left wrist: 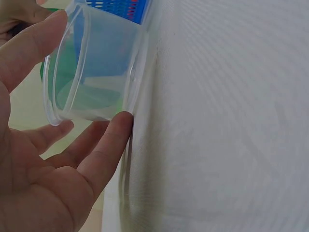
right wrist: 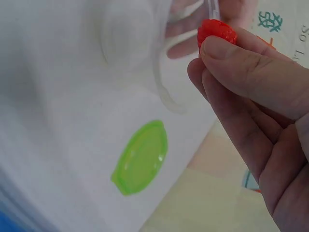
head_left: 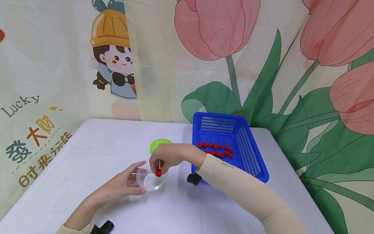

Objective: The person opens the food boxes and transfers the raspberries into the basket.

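A clear round plastic tub stands on the white-covered table. My left hand holds it from the left, the thumb at its rim and the other fingers along its side, as the left wrist view shows. Over the tub's mouth, my right hand pinches a red raspberry between thumb and fingertips. In the left wrist view the tub has nothing visible inside it.
Right of the hands sits a blue slatted basket with two rows of red raspberries. The right forearm reaches across its near corner. Behind the tub lies a bright green lid. A printed curtain hangs at the table's back edge.
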Demonstrator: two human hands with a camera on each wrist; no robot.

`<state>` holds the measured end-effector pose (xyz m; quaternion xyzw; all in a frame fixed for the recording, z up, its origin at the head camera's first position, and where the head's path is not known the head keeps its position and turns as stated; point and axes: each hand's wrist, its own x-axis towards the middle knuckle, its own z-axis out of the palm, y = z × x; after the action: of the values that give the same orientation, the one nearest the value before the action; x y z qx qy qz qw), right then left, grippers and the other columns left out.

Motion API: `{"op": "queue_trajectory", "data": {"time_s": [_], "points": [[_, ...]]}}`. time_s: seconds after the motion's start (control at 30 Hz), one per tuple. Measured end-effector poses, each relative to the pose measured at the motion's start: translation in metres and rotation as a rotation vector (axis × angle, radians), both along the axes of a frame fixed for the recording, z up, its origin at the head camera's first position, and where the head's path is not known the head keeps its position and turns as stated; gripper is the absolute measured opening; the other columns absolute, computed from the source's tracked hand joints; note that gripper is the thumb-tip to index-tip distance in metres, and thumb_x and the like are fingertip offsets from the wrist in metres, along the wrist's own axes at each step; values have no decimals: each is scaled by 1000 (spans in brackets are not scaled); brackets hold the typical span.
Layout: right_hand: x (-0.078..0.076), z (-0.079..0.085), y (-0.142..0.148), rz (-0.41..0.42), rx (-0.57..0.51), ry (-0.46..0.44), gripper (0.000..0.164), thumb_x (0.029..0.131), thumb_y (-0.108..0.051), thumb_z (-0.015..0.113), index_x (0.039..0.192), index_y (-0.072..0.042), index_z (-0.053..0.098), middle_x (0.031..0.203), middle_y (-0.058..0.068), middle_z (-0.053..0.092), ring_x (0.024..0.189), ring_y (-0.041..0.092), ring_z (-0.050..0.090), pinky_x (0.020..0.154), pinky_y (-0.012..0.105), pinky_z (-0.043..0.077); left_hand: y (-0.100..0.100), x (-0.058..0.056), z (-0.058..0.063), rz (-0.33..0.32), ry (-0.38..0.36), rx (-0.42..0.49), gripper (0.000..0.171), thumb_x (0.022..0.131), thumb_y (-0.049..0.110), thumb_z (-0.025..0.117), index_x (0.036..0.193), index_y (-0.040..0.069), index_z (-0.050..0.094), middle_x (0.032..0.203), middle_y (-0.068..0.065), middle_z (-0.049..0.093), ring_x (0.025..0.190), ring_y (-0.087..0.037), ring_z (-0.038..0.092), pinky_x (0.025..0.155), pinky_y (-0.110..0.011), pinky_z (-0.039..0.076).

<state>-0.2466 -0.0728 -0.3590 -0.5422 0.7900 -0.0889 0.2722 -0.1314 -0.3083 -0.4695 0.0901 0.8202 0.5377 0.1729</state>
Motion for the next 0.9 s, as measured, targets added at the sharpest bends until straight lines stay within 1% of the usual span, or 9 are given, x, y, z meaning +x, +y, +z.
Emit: {"op": "queue_trajectory", "data": {"time_s": [0.13,0.23,0.33,0.5,0.67,0.83,0.9], "points": [[-7,17,23,-20,-38,-12,17,93,-3,82,103,-16,78,95,-8,73,89,7,67,82,15,55,2,-1,0,-2,12,-10,97,92,26,86,168,24,25,163,-17,40,135,-38,59,98,-29,55],[-14,29,45,-38,-77,-5,16,93,-3,82,104,-15,78,95,-8,75,89,6,69,84,17,56,2,-1,0,2,23,-30,96,92,28,86,167,26,26,162,-15,41,136,-37,58,99,-26,53],[-21,37,71,-68,-113,23,16,93,-5,82,105,-15,78,97,-9,76,90,4,70,86,19,57,2,0,0,3,34,-41,97,91,29,87,167,27,27,163,-14,41,136,-37,58,100,-26,53],[-35,45,116,-143,-147,83,15,94,-8,83,106,-16,79,99,-9,76,93,6,71,87,22,58,2,1,2,4,34,-48,98,91,29,86,167,26,26,164,-16,40,136,-38,58,101,-26,53],[-53,45,163,-241,-141,105,17,94,-6,81,109,-15,78,101,-6,76,91,9,71,86,27,60,3,0,2,9,24,-45,98,91,28,87,167,27,25,164,-18,40,136,-38,59,100,-26,54],[-74,34,206,-323,-103,140,17,94,-4,81,107,-13,78,100,-3,76,89,10,71,85,31,61,4,-1,1,6,23,-38,99,91,27,86,168,26,24,164,-19,38,137,-39,58,102,-28,55],[-81,28,220,-354,-77,156,17,93,-2,81,106,-12,78,100,-2,76,90,11,71,84,33,62,4,-1,1,5,22,-33,99,91,26,86,168,26,24,164,-19,38,137,-40,58,101,-26,54]]}}
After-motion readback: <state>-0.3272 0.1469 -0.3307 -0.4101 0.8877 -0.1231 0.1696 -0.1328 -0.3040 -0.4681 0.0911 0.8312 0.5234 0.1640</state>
